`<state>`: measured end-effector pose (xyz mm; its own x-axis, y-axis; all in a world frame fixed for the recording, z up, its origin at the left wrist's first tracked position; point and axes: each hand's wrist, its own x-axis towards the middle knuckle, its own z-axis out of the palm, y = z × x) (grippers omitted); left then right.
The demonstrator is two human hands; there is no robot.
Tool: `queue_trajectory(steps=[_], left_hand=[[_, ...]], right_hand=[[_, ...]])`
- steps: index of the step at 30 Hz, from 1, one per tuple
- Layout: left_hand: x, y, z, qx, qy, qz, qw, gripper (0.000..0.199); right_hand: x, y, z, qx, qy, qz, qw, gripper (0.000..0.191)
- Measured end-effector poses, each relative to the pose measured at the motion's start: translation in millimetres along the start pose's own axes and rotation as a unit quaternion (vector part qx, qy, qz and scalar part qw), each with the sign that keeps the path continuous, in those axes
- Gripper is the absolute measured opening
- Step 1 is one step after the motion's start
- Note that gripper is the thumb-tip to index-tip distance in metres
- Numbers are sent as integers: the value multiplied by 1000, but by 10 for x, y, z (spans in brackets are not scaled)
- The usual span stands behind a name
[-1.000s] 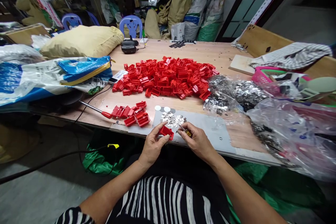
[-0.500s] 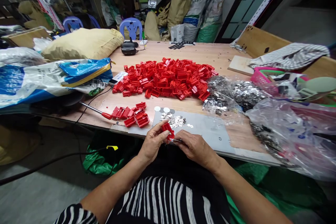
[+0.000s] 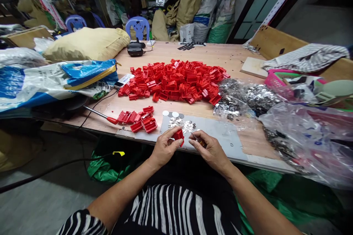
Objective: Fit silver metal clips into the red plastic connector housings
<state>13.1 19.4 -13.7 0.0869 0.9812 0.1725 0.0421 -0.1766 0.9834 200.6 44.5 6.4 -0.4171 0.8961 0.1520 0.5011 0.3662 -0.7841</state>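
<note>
My left hand (image 3: 165, 146) pinches a red plastic part (image 3: 178, 136) at the table's front edge. To its right, my right hand (image 3: 208, 148) is closed around a small tool (image 3: 199, 140) with a thin metal tip and a darker handle; a gap separates it from the red part. Just beyond both hands, small silvery metal pieces (image 3: 183, 125) lie on a grey sheet (image 3: 217, 136). A small group of red parts (image 3: 138, 120) sits to the left, and a large heap of red parts (image 3: 176, 80) covers the table's middle.
Plastic bags of metal pieces (image 3: 234, 95) lie right of the heap, near a pink basket (image 3: 278, 80). On the left are a blue and white sack (image 3: 55, 80), a tan sack (image 3: 88, 44) and a rod with a red end (image 3: 111, 120). A cable crosses the table's left side.
My right hand has moved away from the red part, and the tool's tip now points up and left. The red part is turned more upright in my left hand.
</note>
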Motion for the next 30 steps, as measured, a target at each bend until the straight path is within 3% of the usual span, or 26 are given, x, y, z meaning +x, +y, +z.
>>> queue_trajectory(steps=[4,6,9,14,18,24,30], left_hand=[[117,2,-21,272,-52,159,948,48],[170,-8,-41,327,-52,181,926,46],[215,-20,-93,339,-17,175,924,44],[215,-4,-175,233,55,87,967,42],[176,30,-198,107,72,6,992,40],[53,77,-231,-55,98,-50,992,43],[-70,54,-246,-116,113,-60,985,40]], right_hand=[[0,58,17,-35,30,14,999,16],[-9,96,23,-51,32,20,998,14],[-24,154,26,-67,35,31,997,13],[-7,216,54,-99,26,23,994,13],[64,186,135,-143,3,-2,990,14],[230,112,285,-221,-29,-31,974,17],[353,87,299,-275,-74,-18,958,7]])
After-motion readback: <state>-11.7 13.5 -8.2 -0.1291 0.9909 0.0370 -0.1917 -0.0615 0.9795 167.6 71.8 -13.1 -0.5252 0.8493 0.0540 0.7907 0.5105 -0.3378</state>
